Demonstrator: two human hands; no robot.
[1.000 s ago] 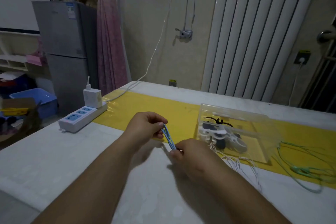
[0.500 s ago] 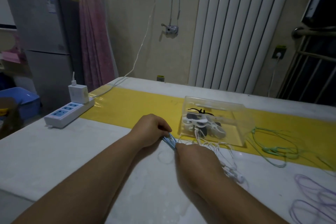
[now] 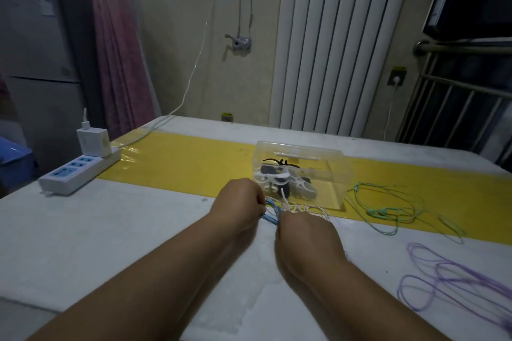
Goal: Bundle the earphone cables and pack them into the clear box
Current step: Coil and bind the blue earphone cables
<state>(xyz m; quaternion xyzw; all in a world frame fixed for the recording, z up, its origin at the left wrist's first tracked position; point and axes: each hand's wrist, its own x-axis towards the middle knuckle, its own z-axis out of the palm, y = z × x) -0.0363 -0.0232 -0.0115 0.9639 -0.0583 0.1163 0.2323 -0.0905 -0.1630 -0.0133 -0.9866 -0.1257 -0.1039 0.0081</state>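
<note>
The blue cable (image 3: pixel 271 212) is stretched between left hand (image 3: pixel 240 206) and right hand (image 3: pixel 304 232).

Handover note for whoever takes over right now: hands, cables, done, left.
Left hand grips one end of the blue cable, folded into several strands; right hand grips the other end.
Clear box sits just beyond the hands, white and black items inside, unclear what.
White cable lies loose between right hand and box; green cable and purple cable loose to the right.
Done: blue folded. Left: tie and box blue, then bundle white, green, purple.
</note>
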